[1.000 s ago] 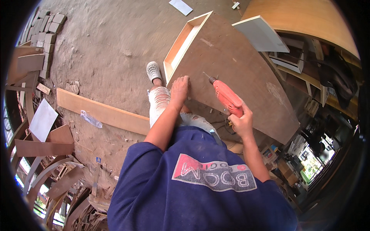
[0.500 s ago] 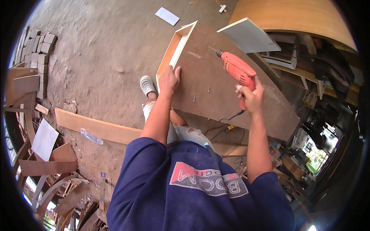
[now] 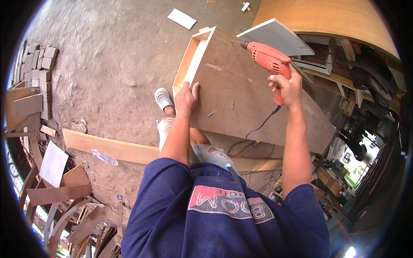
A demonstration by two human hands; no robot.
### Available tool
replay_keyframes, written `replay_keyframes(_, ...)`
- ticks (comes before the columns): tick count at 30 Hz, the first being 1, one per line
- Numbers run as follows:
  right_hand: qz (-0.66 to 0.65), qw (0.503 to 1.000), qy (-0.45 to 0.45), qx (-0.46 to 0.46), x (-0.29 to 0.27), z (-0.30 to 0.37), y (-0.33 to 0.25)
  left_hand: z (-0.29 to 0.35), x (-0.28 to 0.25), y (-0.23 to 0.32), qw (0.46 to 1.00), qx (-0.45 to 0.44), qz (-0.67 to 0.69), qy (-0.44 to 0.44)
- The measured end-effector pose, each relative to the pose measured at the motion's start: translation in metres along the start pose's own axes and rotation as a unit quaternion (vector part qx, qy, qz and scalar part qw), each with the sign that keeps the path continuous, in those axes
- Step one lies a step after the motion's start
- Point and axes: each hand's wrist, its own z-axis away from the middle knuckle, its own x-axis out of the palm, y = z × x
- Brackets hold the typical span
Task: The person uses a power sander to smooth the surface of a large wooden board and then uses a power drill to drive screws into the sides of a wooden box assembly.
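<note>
In my right hand (image 3: 287,88) is a red power drill (image 3: 267,56), gripped by its handle, with the bit pointing left above the far part of a brown wooden board (image 3: 241,92). Its dark cord (image 3: 262,124) trails down over the board's near edge. My left hand (image 3: 186,101) grips the near end of a shallow light-wood box (image 3: 187,60) at the board's left side. The fingertips are partly hidden by the rim, and the thumb rests toward the board. Two small screws (image 3: 210,114) lie on the board between my hands.
A grey-white panel (image 3: 277,38) juts out beyond the drill, beside a large curved wooden piece (image 3: 331,19). A long plank (image 3: 109,146) lies on the floor at left, a plastic wrapper (image 3: 105,157) against it. Stacked bricks (image 3: 44,63) and wood offcuts (image 3: 60,193) line the left side.
My right hand has moved the drill slightly away and to the right, and its body sits more level. The left hand stays at the box, slightly lower in view. One screw lies at a different angle.
</note>
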Motion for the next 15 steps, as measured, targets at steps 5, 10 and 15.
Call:
replay_keyframes(5,0.011,1.000,0.003,0.008,-0.006,-0.007,-0.003,-0.001,0.004,-0.002,1.000,-0.002,-0.004,-0.003)
replay_keyframes(10,0.000,1.000,0.015,0.017,-0.007,-0.009,-0.003,-0.002,0.005,-0.002,1.000,0.003,0.006,0.007)
replay_keyframes(15,0.047,0.998,-0.011,0.031,-0.004,-0.010,-0.014,-0.003,0.005,-0.002,1.000,-0.002,-0.011,0.005)
